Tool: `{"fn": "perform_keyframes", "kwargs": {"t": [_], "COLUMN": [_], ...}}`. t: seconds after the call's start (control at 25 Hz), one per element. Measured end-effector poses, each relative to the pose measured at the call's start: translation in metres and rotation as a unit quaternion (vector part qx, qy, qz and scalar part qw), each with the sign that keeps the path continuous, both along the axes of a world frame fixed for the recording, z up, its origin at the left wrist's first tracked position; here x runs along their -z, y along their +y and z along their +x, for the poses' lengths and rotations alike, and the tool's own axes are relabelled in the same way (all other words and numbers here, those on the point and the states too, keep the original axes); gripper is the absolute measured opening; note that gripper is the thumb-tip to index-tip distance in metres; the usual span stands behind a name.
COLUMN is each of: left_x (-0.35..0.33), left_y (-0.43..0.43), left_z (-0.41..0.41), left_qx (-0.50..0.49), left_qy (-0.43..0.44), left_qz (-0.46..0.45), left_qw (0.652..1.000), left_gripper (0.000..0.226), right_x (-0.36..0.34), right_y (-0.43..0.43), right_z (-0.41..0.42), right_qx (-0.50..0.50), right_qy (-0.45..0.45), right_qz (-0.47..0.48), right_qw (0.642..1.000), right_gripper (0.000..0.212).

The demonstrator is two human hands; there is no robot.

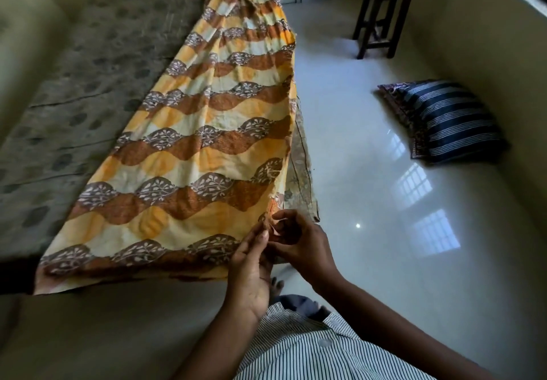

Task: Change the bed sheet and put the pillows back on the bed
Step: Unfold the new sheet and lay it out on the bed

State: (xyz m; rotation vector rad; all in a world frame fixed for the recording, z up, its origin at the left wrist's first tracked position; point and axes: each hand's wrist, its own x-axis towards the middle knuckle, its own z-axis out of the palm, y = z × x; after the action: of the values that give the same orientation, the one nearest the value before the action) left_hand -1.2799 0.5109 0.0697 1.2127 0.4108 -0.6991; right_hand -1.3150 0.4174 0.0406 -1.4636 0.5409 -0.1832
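Orange, yellow and cream cotton with wavy brown bands and pale leaf prints: this is the bed sheet [189,149], seen from the head camera looking down. It lies as a long, narrow, creased strip along the right edge of the bed [88,78], running from the near end to the far end, where it leaves the top of the picture. Its right edge hangs a little over the side of the bed. To the left of the sheet the bed's top is bare grey-green cloth with dark blotches.

Both hands meet at the sheet's near right corner. The left hand [251,273] has its palm turned towards the camera, and its fingertips pinch the cloth. The right hand [299,246] is curled just beside it, its fingers and thumb closed on the same corner. The two hands touch each other.

On the glossy white floor [370,202], well to the right of the bed, a dark blue pillow [450,119] with thin white stripes lies against the right wall [488,54]. It rests on a dark patterned piece [393,101]; whether that is a second pillow cannot be told. A dark wooden stool [384,10] stands at the far right. A striped shirt [319,356] fills the near edge.
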Motion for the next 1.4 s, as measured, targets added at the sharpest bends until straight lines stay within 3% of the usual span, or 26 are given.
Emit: {"fn": "perform_keyframes", "kwargs": {"t": [0.12, 0.28, 0.36, 0.56, 0.96, 1.0, 1.08, 1.12, 1.16, 1.24, 1.4], "left_x": [-0.003, -0.006, -0.006, -0.013, -0.012, -0.01, -0.005, -0.003, -0.001, 0.002, 0.003], "left_y": [0.001, -0.006, -0.01, -0.016, -0.019, -0.019, -0.02, -0.022, -0.023, -0.028, -0.038], "left_z": [0.003, -0.001, -0.002, -0.004, -0.003, -0.001, 0.006, 0.01, 0.012, 0.011, 0.002], "left_qx": [-0.028, -0.037, -0.048, -0.024, -0.024, -0.024, -0.048, -0.063, -0.07, -0.048, -0.011], "left_qy": [-0.011, -0.026, -0.021, 0.025, 0.006, 0.001, -0.001, 0.003, 0.008, 0.005, 0.003], "left_qz": [-0.01, 0.045, 0.046, 0.072, 0.077, 0.063, 0.027, 0.019, 0.016, 0.021, 0.03], "left_qw": [0.999, 0.998, 0.998, 0.997, 0.997, 0.998, 0.998, 0.998, 0.997, 0.999, 0.999], "left_gripper": [0.024, 0.008, 0.009, 0.022, 0.025, 0.024, 0.025, 0.028, 0.029, 0.02, 0.019], "right_x": [-0.002, -0.005, -0.007, 0.0, -0.002, 0.0, 0.001, 0.001, 0.002, 0.006, 0.02], "right_y": [-0.009, -0.013, -0.012, -0.008, -0.011, -0.012, -0.012, -0.014, -0.016, -0.023, -0.031], "right_z": [-0.003, -0.002, -0.002, -0.003, -0.001, -0.001, 0.0, 0.001, 0.001, 0.001, 0.006], "right_qx": [-0.038, -0.024, -0.01, -0.003, 0.0, -0.001, 0.043, 0.077, 0.107, 0.105, 0.114], "right_qy": [-0.003, -0.013, -0.009, -0.021, 0.0, 0.016, 0.032, 0.026, 0.016, 0.007, 0.072], "right_qz": [0.126, 0.129, 0.09, -0.144, -0.241, -0.19, 0.115, 0.278, 0.374, 0.421, 0.319], "right_qw": [0.991, 0.991, 0.996, 0.989, 0.97, 0.982, 0.992, 0.957, 0.921, 0.901, 0.938], "right_gripper": [0.046, 0.041, 0.036, 0.017, 0.005, 0.006, 0.012, 0.014, 0.014, 0.018, 0.039]}}
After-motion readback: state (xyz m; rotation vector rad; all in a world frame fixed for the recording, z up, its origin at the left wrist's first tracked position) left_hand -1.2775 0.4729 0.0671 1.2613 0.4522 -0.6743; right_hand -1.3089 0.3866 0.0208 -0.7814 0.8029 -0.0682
